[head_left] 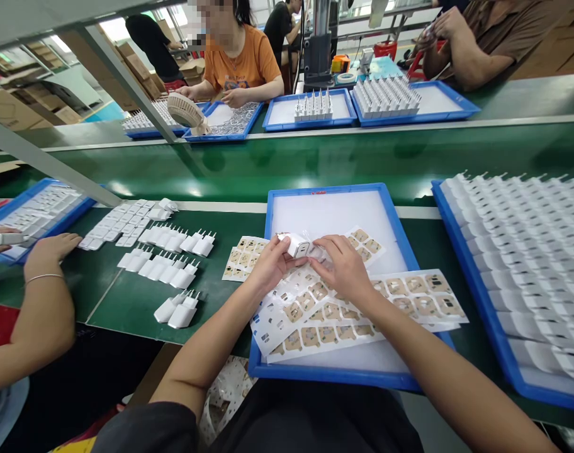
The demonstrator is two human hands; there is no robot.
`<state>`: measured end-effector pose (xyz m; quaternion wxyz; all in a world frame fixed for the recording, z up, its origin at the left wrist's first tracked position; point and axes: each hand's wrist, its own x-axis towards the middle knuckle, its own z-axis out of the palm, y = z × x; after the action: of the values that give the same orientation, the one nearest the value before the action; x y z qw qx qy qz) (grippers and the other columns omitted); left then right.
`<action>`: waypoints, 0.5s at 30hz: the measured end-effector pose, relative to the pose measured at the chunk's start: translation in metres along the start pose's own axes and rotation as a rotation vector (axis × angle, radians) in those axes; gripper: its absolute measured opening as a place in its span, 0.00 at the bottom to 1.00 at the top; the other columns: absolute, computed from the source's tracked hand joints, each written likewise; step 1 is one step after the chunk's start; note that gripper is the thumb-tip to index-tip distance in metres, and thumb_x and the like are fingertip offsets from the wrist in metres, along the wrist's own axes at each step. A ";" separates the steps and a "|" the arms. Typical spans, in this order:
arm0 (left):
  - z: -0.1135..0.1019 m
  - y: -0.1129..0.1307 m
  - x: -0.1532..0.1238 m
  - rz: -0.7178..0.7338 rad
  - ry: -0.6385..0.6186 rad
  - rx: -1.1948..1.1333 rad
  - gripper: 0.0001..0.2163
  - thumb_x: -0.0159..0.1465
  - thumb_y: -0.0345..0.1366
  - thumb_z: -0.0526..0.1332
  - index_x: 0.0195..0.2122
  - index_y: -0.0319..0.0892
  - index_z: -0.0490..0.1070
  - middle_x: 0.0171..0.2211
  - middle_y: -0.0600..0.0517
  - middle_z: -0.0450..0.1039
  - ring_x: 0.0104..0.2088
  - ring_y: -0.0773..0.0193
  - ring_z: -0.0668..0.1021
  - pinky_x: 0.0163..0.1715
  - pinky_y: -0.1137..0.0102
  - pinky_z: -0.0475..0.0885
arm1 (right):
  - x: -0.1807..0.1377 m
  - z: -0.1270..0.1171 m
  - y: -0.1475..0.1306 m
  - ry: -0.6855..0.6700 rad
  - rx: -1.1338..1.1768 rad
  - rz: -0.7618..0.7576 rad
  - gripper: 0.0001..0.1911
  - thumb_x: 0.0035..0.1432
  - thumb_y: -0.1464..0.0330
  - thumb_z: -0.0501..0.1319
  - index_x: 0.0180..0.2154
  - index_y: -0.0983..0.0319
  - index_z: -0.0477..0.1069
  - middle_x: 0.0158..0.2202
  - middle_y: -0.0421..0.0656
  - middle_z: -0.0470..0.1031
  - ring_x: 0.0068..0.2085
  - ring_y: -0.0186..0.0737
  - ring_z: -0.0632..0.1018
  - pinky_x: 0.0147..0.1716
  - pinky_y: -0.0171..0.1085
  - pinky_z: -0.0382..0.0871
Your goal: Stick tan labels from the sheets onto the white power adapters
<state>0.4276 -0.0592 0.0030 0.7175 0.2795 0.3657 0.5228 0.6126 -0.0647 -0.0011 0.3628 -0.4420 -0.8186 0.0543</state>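
My left hand (270, 263) is closed around a small white charger plug (295, 244), held over the blue tray (325, 190) in front of me. My right hand (344, 267) meets it from the right, fingers pinched at the charger's side; what they pinch is too small to tell. Under both hands lie several white sticker sheets (400, 296) with tan labels, partly peeled. Another sheet (242, 257) lies just left of the tray.
A blue tray (461, 251) packed with white chargers sits at right. Loose white chargers (171, 267) lie in rows at left. A co-worker's hand (48, 248) with a bracelet rests at far left. Across the green conveyor (315, 160), people sit behind more blue trays (310, 116).
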 end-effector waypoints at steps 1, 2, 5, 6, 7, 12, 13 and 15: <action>0.000 0.000 0.000 0.010 0.005 0.011 0.14 0.58 0.42 0.68 0.38 0.40 0.69 0.35 0.51 0.73 0.38 0.63 0.78 0.43 0.60 0.77 | 0.000 0.000 0.001 -0.005 -0.010 -0.002 0.13 0.61 0.67 0.61 0.47 0.64 0.68 0.43 0.49 0.74 0.45 0.49 0.73 0.46 0.46 0.70; 0.001 0.000 0.000 0.022 0.010 0.021 0.15 0.57 0.43 0.68 0.38 0.41 0.69 0.36 0.51 0.73 0.39 0.62 0.78 0.43 0.60 0.77 | 0.000 0.000 0.001 -0.013 -0.023 -0.007 0.13 0.61 0.67 0.61 0.47 0.64 0.68 0.43 0.50 0.74 0.45 0.49 0.73 0.46 0.46 0.70; 0.000 0.000 0.001 0.062 0.033 0.072 0.19 0.55 0.45 0.69 0.41 0.42 0.68 0.38 0.51 0.73 0.40 0.61 0.77 0.39 0.64 0.77 | 0.000 0.000 0.003 -0.055 -0.069 -0.030 0.13 0.61 0.68 0.61 0.47 0.64 0.69 0.43 0.50 0.75 0.44 0.50 0.74 0.45 0.46 0.70; 0.000 0.000 0.001 0.074 0.039 0.099 0.19 0.54 0.45 0.70 0.42 0.42 0.68 0.37 0.51 0.73 0.38 0.62 0.77 0.37 0.67 0.76 | 0.000 0.000 0.003 -0.070 -0.081 -0.039 0.13 0.61 0.68 0.60 0.47 0.64 0.69 0.43 0.49 0.75 0.44 0.49 0.74 0.45 0.46 0.70; 0.000 0.001 0.000 0.084 0.034 0.133 0.20 0.53 0.46 0.70 0.42 0.43 0.67 0.36 0.52 0.73 0.35 0.64 0.77 0.34 0.70 0.74 | 0.000 0.000 0.003 -0.083 -0.092 -0.046 0.12 0.61 0.69 0.60 0.47 0.64 0.69 0.43 0.49 0.75 0.44 0.49 0.74 0.45 0.46 0.70; 0.003 0.008 -0.012 0.155 -0.088 0.362 0.21 0.53 0.42 0.71 0.43 0.44 0.66 0.33 0.53 0.74 0.31 0.67 0.76 0.30 0.75 0.69 | 0.000 -0.001 0.004 -0.127 -0.140 -0.093 0.13 0.59 0.72 0.60 0.47 0.64 0.68 0.44 0.49 0.76 0.44 0.50 0.75 0.44 0.47 0.70; 0.004 0.010 -0.014 0.167 -0.106 0.403 0.20 0.53 0.41 0.71 0.43 0.44 0.66 0.34 0.53 0.74 0.31 0.67 0.76 0.31 0.75 0.69 | 0.000 -0.001 0.003 -0.135 -0.140 -0.114 0.14 0.58 0.73 0.60 0.48 0.64 0.68 0.44 0.50 0.76 0.44 0.50 0.75 0.43 0.47 0.70; 0.006 0.011 -0.016 0.155 -0.130 0.433 0.19 0.53 0.42 0.71 0.42 0.43 0.66 0.33 0.52 0.75 0.31 0.66 0.76 0.31 0.75 0.69 | 0.001 -0.001 0.001 -0.139 -0.132 -0.156 0.16 0.57 0.74 0.60 0.48 0.64 0.68 0.44 0.50 0.76 0.44 0.51 0.75 0.42 0.48 0.71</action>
<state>0.4235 -0.0711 0.0188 0.6208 0.4872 0.3997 0.4664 0.6138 -0.0636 -0.0006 0.2785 -0.3951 -0.8754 0.0025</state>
